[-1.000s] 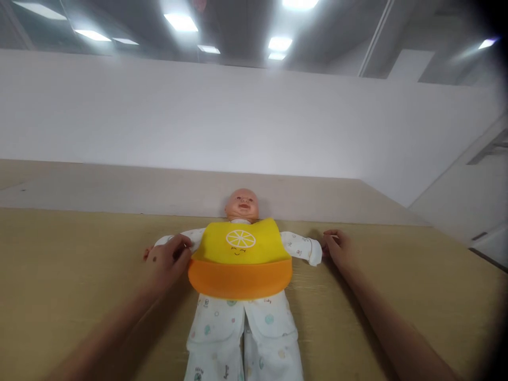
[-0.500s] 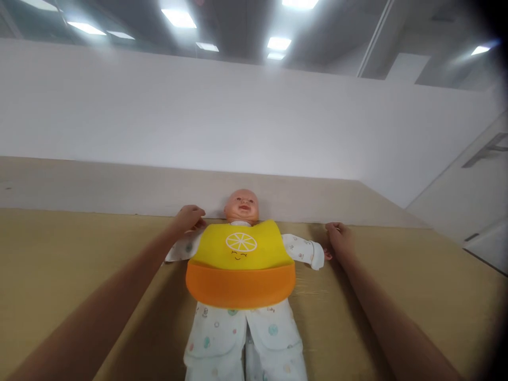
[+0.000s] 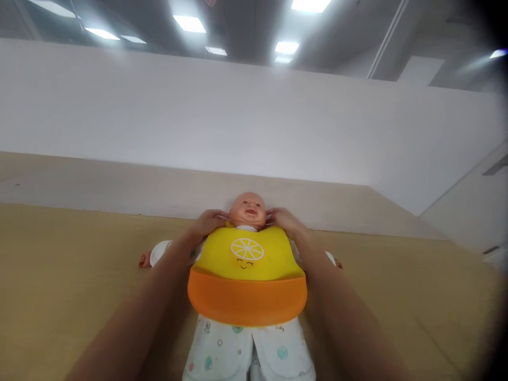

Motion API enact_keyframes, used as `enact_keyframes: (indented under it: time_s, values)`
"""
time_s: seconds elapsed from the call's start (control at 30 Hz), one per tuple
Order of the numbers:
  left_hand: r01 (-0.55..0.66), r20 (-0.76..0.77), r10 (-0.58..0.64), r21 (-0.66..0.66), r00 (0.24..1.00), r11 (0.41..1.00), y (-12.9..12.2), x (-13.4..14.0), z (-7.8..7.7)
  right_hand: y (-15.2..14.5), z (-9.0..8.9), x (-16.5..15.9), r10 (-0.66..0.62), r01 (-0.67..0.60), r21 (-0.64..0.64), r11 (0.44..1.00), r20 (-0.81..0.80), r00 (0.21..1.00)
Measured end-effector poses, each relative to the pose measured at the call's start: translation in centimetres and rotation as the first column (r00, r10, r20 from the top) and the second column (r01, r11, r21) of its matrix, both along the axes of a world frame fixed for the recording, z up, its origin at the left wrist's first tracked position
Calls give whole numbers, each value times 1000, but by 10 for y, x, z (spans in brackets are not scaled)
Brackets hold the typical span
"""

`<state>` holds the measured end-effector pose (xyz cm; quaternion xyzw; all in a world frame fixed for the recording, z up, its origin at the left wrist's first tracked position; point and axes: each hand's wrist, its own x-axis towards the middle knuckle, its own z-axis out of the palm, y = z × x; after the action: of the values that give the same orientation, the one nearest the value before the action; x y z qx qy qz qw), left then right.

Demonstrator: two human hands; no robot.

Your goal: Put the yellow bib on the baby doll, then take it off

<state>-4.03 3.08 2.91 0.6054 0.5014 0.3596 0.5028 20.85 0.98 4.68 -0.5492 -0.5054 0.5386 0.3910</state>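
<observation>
A baby doll [image 3: 247, 208] lies on its back, head away from me, in white printed clothes. On its chest rests a yellow bib [image 3: 214, 256] with a citrus slice, a smiling face and an orange catch pocket [image 3: 246, 302]. My left hand [image 3: 211, 221] is at the left side of the doll's neck, fingers closed at the bib's yellow neck strap. On the other side, my right hand [image 3: 284, 219] has its fingers closed by the neck at the bib's other upper end. Fingertips of both hands are partly hidden. My forearms cross over the doll's outstretched arms.
The doll lies on a tan tabletop [image 3: 79, 264], with a paler strip [image 3: 119, 185] along its far side. Behind rises a white wall or partition [image 3: 238, 116]. A white door [image 3: 472, 196] with a handle stands at the far right.
Both hands have moved inward from beside the doll's arms to the sides of its neck. The view has shifted slightly, and the doll appears a little nearer.
</observation>
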Motion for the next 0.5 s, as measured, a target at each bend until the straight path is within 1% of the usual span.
enact_keyframes:
  time_s: [0.07,0.1,0.2,0.27,0.37,0.5]
  values:
    - [-6,68,8,-36,998,999,-3,3,0,-2,3,-5,73,-74,-23,997,-47,996]
    - [-14,90,21,-71,996,997,-4,5,0,-5,4,-6,85,-88,-48,995,-76,994]
    - [-38,162,67,-176,985,984,-9,13,1,-14,10,-10,72,-105,-181,978,-182,981]
    - [-52,202,93,-198,975,979,-12,18,2,-17,12,-13,65,-127,-236,963,-253,965]
    - [-52,260,98,-177,961,983,-15,21,6,-13,11,-14,67,-141,-205,969,-331,941]
    - [-23,350,65,-122,935,992,-12,19,8,0,4,-10,73,-132,-109,985,-430,900]
